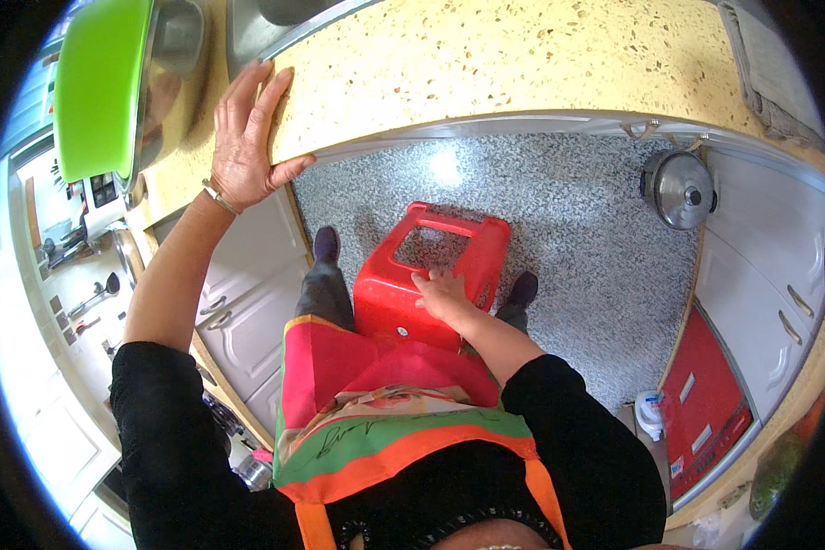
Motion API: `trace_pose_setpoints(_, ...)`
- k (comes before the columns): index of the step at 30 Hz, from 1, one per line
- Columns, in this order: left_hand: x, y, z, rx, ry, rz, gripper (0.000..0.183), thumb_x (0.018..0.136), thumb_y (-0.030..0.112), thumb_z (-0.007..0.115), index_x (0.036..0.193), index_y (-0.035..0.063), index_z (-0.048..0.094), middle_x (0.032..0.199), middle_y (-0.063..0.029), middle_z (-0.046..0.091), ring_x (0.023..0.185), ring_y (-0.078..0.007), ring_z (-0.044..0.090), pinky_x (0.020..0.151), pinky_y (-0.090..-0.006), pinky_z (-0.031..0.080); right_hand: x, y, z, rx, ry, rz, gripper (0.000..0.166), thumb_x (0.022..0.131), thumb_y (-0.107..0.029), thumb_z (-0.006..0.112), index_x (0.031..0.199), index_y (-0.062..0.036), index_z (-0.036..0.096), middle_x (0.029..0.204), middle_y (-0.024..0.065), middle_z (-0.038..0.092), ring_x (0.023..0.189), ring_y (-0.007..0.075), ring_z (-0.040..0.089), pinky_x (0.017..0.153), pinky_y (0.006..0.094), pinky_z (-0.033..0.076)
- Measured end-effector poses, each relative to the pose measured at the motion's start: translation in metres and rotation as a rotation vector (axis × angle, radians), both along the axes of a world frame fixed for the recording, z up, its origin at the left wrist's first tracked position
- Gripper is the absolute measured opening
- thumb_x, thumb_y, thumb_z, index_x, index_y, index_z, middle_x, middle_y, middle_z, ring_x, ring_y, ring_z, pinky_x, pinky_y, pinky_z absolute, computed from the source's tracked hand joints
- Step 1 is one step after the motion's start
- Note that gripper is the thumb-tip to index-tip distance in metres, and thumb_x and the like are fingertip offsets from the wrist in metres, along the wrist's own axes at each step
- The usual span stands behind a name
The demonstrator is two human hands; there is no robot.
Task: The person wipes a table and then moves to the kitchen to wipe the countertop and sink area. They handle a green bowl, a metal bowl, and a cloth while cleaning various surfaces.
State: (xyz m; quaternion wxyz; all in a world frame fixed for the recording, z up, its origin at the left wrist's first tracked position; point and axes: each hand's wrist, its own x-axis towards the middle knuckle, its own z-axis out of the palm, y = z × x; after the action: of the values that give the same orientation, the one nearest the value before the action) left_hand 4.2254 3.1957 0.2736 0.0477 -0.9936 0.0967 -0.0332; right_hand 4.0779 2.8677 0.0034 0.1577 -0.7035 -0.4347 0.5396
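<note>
My left hand (244, 141) lies palm down at the corner of the speckled yellow countertop (467, 62), its fingers over the top and the thumb apart along the front edge. It holds nothing. Below, between my feet, a red plastic stool (392, 295) appears tipped, its seat towards my body and its legs pointing away. My right hand (443, 294) grips the stool at the edge between its seat and open-framed side; some fingers are partly hidden. A colourful apron (399, 440) hangs over the near part of the stool.
A lidded metal pot (680, 189) stands on the speckled floor (591, 275) beside the white cabinets (756, 275). Left of my hand are a green basin (100, 89) and a sink (247, 34). A folded cloth (773, 75) and white plastic bottle (650, 412) are at right.
</note>
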Motion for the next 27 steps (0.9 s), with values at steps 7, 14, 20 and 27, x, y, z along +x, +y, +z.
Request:
trace_pose_setpoints(7,-0.002,0.006,-0.002,0.034,0.019,0.004,0.102,0.087,0.079,0.051,0.156,0.0075,0.035,0.154,-0.026,0.035,0.142,-0.0436,0.035,0.114,-0.0583,0.03,-0.007,0.003,-0.02,-0.005,0.071,-0.086,0.063,0.092,-0.057,0.061,0.141,-0.0196,0.057,0.126,0.0195,0.064,0.122,0.0383,0.06,0.095,0.0607,0.045)
trace_pose_setpoints(14,-0.009,-0.005,0.007,-0.098,0.04,0.048,0.101,0.079,0.062,0.073,0.156,0.0109,0.035,0.151,-0.0248,0.037,0.143,-0.0447,0.033,0.115,-0.0569,0.03,-0.031,0.013,-0.11,-0.274,0.23,-0.039,0.059,0.1,-0.059,0.043,0.135,-0.0155,0.061,0.132,0.0181,0.063,0.116,0.0419,0.062,0.097,0.0616,0.045)
trace_pose_setpoints(20,-0.011,-0.006,0.008,-0.216,0.06,0.062,0.1,0.079,0.056,0.076,0.157,0.0111,0.033,0.152,-0.0232,0.038,0.144,-0.0425,0.032,0.116,-0.0546,0.03,-0.007,0.028,-0.116,-0.345,0.256,-0.041,0.051,0.1,-0.051,0.047,0.131,-0.0143,0.064,0.129,0.0155,0.066,0.113,0.036,0.063,0.095,0.0556,0.048)
trace_pose_setpoints(27,-0.014,0.001,-0.001,-0.29,-0.112,-0.024,0.09,0.085,0.05,0.073,0.153,0.0058,0.035,0.151,-0.0237,0.04,0.144,-0.0413,0.033,0.118,-0.0522,0.028,0.011,0.033,-0.117,-0.384,0.323,-0.087,0.042,0.1,-0.042,0.052,0.126,-0.0129,0.068,0.125,0.0125,0.068,0.11,0.0292,0.065,0.092,0.0487,0.051)
